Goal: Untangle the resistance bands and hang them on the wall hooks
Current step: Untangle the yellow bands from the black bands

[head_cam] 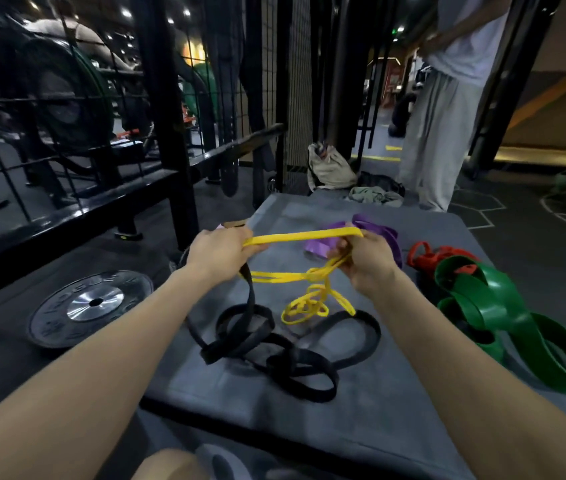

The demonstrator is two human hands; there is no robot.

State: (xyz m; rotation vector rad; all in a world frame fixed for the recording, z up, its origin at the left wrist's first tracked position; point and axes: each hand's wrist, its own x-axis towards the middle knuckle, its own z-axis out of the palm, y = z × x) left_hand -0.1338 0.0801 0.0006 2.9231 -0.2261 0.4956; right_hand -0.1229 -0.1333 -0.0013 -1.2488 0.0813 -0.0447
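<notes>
the left hand (220, 256) and the right hand (366, 263) hold the yellow band (304, 234) above the grey mat (361, 410). the fingers of both hands are curled and clamped on it. between the fingers a flat part of the band runs almost level, left to right. below the right fingers the rest hangs down in tangled loops. a black band (257, 337) rises to the left fingers, which seem to hold it too. purple band (378, 233), red band (427, 258) and green band (503, 317) lie beyond and right of the right fingers.
</notes>
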